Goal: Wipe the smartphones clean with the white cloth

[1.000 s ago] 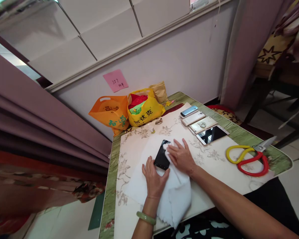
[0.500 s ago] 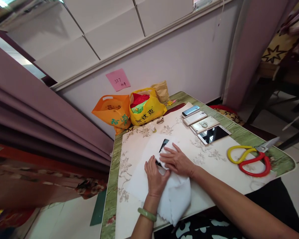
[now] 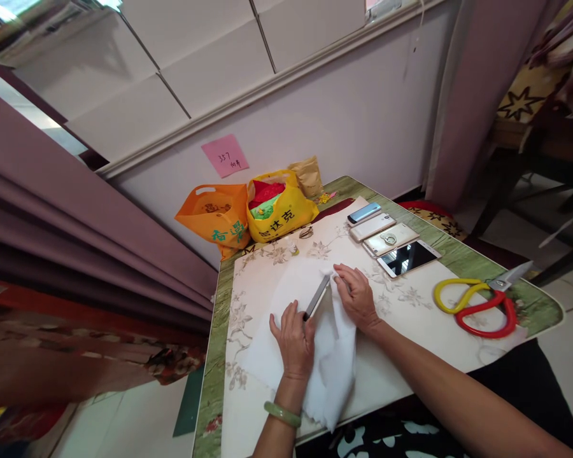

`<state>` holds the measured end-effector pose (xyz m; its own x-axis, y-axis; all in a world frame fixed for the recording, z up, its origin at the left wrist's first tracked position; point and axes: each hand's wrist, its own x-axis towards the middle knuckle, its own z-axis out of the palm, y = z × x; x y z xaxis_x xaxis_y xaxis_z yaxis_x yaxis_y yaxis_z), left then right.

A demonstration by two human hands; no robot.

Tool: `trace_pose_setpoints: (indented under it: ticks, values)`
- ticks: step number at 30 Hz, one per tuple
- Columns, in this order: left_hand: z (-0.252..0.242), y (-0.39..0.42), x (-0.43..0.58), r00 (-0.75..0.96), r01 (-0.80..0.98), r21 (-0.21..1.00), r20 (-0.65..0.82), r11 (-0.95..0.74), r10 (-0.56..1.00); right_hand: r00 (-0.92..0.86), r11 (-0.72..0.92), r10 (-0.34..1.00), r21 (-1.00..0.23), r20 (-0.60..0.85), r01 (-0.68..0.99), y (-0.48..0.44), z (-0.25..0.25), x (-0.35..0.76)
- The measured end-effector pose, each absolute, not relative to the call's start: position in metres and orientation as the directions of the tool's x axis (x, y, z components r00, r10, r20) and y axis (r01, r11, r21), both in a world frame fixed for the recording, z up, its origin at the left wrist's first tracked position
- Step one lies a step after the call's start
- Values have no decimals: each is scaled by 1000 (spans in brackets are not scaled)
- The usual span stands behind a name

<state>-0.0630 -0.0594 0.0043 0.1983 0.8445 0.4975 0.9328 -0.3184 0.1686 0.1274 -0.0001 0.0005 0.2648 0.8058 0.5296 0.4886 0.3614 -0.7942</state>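
Observation:
A dark phone (image 3: 318, 296) stands tilted on its edge over a white cloth (image 3: 329, 362) on the table, its silvery side showing. My left hand (image 3: 293, 340) grips the phone's lower end, the thumb on the near side. Just right of the phone, my right hand (image 3: 356, 296) pinches a raised fold of the cloth between thumb and fingers. Part of the cloth hangs down from that hand toward the front of the table. Whether the right fingertips also touch the phone is hidden.
Several phones lie in a row at the right, the nearest a black-screened phone (image 3: 409, 258). Scissors (image 3: 482, 299) with yellow and red handles lie nearer. An orange bag (image 3: 214, 216), a yellow bag (image 3: 286, 213) and a small bottle (image 3: 293, 248) stand at the back.
The phone has gone from lying flat under the cloth to tilted on its edge. My right hand has lifted the cloth off it and moved slightly right; its flat fingers now pinch.

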Motion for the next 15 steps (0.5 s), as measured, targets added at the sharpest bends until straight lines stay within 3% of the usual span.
trace_pose_setpoints:
  ticks: [11,15]
  values:
    - [8,-58,-68,-42,767,561,530,-313,847,443,255,823,-927,357,275,6,-8,131]
    - [9,-60,-69,-51,740,592,523,-319,851,427,269,824,-920,373,284,6,-9,131]
